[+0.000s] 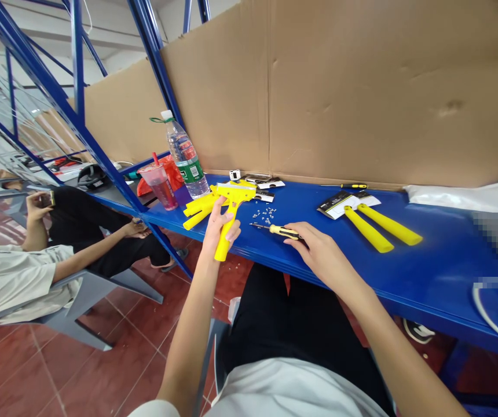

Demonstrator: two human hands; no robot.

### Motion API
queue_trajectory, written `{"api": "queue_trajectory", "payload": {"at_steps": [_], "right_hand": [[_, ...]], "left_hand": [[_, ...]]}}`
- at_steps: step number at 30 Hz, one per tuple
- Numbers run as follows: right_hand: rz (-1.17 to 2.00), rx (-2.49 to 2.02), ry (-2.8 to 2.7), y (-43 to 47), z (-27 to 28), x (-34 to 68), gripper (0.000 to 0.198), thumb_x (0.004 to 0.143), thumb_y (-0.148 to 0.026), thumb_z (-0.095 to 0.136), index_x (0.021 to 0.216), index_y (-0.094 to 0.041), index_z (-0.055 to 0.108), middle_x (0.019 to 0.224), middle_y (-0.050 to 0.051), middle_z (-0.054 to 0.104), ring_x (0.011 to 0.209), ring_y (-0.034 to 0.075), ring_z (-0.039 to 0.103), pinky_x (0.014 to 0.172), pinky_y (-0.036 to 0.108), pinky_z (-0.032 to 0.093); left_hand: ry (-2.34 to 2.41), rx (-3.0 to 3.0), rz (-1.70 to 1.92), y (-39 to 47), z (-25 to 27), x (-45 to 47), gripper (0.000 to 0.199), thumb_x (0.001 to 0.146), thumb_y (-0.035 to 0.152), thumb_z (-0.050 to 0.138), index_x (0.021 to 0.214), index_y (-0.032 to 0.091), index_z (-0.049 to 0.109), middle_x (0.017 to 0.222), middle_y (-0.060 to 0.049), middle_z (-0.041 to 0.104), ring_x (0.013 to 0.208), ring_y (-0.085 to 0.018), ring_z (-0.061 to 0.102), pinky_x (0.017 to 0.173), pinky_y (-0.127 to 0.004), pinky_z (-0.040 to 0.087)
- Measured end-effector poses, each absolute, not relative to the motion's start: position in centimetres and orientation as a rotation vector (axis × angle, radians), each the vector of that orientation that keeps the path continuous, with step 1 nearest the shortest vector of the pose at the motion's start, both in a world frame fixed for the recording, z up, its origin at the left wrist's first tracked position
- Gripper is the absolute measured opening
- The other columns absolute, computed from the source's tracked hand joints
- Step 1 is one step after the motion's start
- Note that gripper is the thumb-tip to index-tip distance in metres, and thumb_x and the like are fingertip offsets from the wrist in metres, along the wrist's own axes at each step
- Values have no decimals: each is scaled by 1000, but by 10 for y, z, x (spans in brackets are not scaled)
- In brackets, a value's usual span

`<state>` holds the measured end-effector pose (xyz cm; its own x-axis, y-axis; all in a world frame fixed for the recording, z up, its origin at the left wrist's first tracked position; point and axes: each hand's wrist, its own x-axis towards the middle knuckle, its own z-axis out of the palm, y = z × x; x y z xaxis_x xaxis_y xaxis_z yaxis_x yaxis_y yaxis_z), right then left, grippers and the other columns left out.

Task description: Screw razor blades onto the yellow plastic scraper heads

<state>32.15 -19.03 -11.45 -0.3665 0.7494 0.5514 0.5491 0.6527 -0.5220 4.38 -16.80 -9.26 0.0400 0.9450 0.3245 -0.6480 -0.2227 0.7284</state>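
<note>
Left hand (pixel 224 223): fingers curled round the grip of a yellow T-shaped tool (pixel 227 233), 1 finger laid along the neck toward the head. Tool is left of the screw pile (pixel 267 220). Long axis of its grip runs from the wearer outward; the grip end points back at the wearer, angled slightly left, and the crosswise head lies at the far end, with a pale strip along its far edge.

Right hand (pixel 312 246): thumb and fingers closed on the rear of a yellow-and-black screwdriver (pixel 284 232), on the near-right side of the screw pile. Shaft points left, long axis roughly parallel to the front edge of the blue table (pixel 301 202). Tip is at the near side of the screw pile; cannot tell whether it touches the table.

Relative to the screw pile: more yellow tools (pixel 197 219) to the left, partly behind the held tool; water bottle (pixel 187 156) and red-tinted cup (pixel 157 184) farther left; 2 yellow handles (pixel 368 230) to the right, their far ends by a printed card package (pixel 336 205); 1 other screwdriver (pixel 355 186) to the far right, near the cardboard wall (pixel 344 87).
</note>
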Motion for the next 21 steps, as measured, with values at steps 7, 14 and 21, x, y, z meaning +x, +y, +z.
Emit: {"api": "queue_trajectory", "payload": {"at_steps": [7, 14, 21], "right_hand": [[252, -999, -2035, -189, -117, 323, 26, 115, -36, 59, 137, -26, 69, 137, 12, 77, 123, 35, 78, 107, 51, 63], [240, -997, -1977, -191, -110, 330, 26, 114, -37, 61, 135, -25, 70, 135, 12, 78, 120, 34, 79, 102, 48, 64], [130, -1040, -1900, -199, -91, 361, 27, 111, -39, 66, 132, -24, 74, 131, 12, 82, 119, 34, 80, 107, 49, 62]], "left_hand": [[459, 933, 1552, -171, -89, 44, 66, 87, 12, 79, 145, 38, 62, 118, 2, 75, 41, 0, 43, 40, -17, 38], [449, 757, 1564, -175, -81, 54, 62, 96, 7, 66, 150, 35, 59, 136, -7, 76, 44, 1, 43, 43, -13, 39], [398, 452, 1468, -174, -83, 72, 31, 107, 4, 48, 127, 24, 60, 142, -14, 73, 48, 3, 48, 45, -9, 42]]}}
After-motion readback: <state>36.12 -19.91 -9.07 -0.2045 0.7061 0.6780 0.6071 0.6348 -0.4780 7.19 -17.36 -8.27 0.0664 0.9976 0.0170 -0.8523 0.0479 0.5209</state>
